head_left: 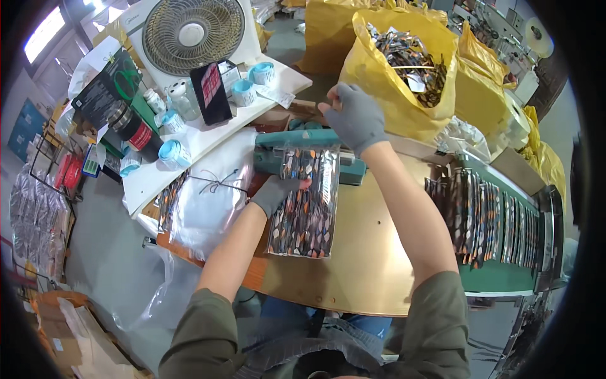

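Observation:
My left hand (276, 192), in a grey glove with bare fingertips, holds a clear plastic pack (303, 221) of thin, dark strips with orange and white patterns. The pack lies flat on the table, its far end at a teal bar-type heat sealer (297, 138). My right hand (358, 117), gloved the same way, is over the right end of the sealer's upper arm. Its fingers are loosely bent and apart, with nothing seen in them. Whether its palm touches the sealer cannot be made out.
Left of the pack lies a stack of clear bags (208, 208) tied with dark cord. A white shelf (208, 142) bears a phone (211, 95), a flask (134, 129) and label rolls; a fan (192, 35) stands behind. Yellow sacks (404, 107) stand far right, beyond a green tray (492, 275) of packs.

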The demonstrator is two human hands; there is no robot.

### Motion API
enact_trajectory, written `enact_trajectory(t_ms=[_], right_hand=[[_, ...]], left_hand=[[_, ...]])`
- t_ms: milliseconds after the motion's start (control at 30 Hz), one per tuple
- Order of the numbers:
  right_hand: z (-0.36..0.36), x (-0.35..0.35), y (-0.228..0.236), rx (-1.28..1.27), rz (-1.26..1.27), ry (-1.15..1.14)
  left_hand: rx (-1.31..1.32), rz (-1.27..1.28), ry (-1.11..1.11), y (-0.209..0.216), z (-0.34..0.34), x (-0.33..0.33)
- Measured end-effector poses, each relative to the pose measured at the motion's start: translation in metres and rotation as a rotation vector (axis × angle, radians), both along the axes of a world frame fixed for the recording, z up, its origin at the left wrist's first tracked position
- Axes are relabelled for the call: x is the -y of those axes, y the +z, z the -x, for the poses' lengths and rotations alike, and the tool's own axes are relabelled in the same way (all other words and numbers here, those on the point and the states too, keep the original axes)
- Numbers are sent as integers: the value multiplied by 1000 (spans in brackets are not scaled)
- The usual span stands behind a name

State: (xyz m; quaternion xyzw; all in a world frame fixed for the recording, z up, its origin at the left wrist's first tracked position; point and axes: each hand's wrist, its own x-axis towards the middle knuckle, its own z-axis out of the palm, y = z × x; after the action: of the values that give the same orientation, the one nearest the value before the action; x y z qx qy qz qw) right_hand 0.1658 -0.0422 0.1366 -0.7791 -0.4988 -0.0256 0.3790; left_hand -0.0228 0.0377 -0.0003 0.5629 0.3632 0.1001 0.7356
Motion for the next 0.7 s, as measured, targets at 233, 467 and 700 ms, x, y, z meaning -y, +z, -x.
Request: enact_trajectory(t_ms=[233,467,700], right_hand=[[-27,20,-28,283,378,-225],[-5,-12,4,506,134,-118],[-35,13,-103,248,239,-266]], left_hand=[[54,154,-54,14,0,2],[94,84,-63,10,-11,-11],[-79,-3,-132,9,-7,-15]])
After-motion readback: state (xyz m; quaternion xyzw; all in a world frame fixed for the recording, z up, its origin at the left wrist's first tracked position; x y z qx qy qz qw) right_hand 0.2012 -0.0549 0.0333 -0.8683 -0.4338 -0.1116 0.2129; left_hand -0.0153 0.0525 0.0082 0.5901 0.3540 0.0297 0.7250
